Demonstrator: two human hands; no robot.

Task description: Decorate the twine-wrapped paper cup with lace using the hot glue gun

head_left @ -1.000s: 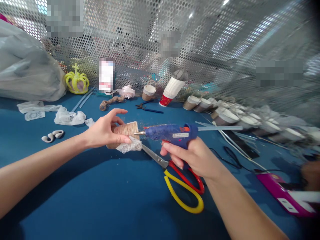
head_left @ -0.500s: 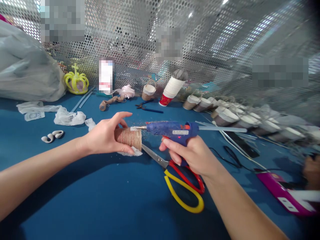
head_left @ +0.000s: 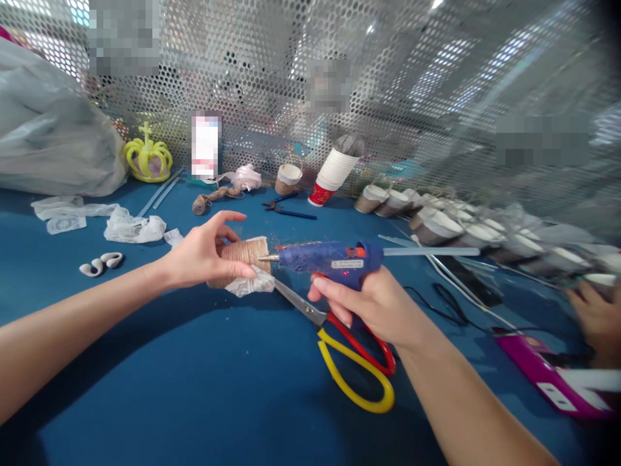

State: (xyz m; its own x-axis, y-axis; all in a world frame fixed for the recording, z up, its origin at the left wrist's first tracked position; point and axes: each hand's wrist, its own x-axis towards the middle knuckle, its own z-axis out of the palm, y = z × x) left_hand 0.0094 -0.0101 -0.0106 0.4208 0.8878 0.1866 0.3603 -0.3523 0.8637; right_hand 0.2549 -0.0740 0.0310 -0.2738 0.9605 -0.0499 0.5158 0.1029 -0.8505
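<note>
My left hand [head_left: 206,252] grips a twine-wrapped cup [head_left: 245,252] lying on its side, its thumb on the near side. White lace ribbon [head_left: 252,283] hangs from the cup's near side, beneath the thumb. In my right hand [head_left: 369,294] is a blue hot glue gun [head_left: 320,259], its fingers wrapped round the handle. The gun's metal nozzle points left at the cup's rim end, touching it or very close. A clear glue stick [head_left: 431,252] sticks out of the gun's back. Below lie scissors [head_left: 356,375] with one red and one yellow handle, partly behind my right hand.
Behind stand a leaning paper cup stack [head_left: 334,171], a small basket [head_left: 289,178], pliers [head_left: 291,212], twine [head_left: 213,199] and a yellow crown [head_left: 148,155]. Several small baskets [head_left: 470,230] line the right. Another person's hand [head_left: 599,310] is at the right edge, near a magenta box [head_left: 548,372].
The cup has turned and tilted in my left hand, showing more lace. The glue gun's nozzle has moved slightly left and down. At the right, another person's hand has reached to a basket.
</note>
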